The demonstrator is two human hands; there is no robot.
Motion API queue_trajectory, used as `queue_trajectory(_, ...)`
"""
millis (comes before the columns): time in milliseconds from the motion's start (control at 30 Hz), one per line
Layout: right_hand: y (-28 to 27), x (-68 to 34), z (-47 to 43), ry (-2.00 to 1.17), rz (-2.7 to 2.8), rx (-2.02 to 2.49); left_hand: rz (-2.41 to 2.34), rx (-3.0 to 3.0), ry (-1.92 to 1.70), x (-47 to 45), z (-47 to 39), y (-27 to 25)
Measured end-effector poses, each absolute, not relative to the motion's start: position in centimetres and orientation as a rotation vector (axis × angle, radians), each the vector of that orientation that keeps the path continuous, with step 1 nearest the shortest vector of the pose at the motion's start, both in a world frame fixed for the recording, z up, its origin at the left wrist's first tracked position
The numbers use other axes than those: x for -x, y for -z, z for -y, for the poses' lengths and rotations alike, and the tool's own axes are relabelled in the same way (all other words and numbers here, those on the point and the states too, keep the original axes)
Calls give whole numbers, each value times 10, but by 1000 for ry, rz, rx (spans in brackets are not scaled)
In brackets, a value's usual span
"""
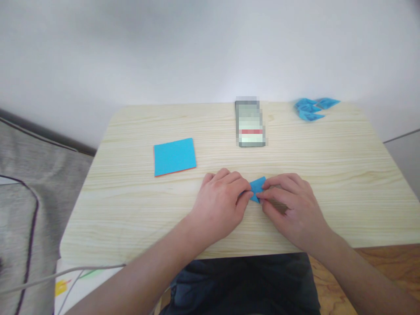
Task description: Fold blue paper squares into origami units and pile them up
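In the head view, a small, angular folded piece of plain blue paper [257, 187] is at the near part of the pale wood-grain rectangular table [131, 210], between the hands. Its upper edge slants and its lower part narrows to a point; fingers hide both sides. The bare left hand [225, 197] has its grip pinched on the left side, the bare right hand [293, 205] on the right.

Both hands [221, 197] [297, 205] pinched, close together
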State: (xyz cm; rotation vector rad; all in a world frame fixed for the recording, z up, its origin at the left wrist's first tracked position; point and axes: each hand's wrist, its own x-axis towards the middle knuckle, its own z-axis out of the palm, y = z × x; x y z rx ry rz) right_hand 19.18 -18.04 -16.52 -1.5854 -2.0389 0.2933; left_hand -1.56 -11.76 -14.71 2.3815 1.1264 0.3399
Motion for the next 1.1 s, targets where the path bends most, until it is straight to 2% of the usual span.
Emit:
queue_trajectory(733,172,-181,182,-208,1915,1624,-1271,-2332,-403,9,123,154)
queue_trajectory(1100,174,-178,188,-164,1937,1665,-1200,-2334,-417,16,119,158)
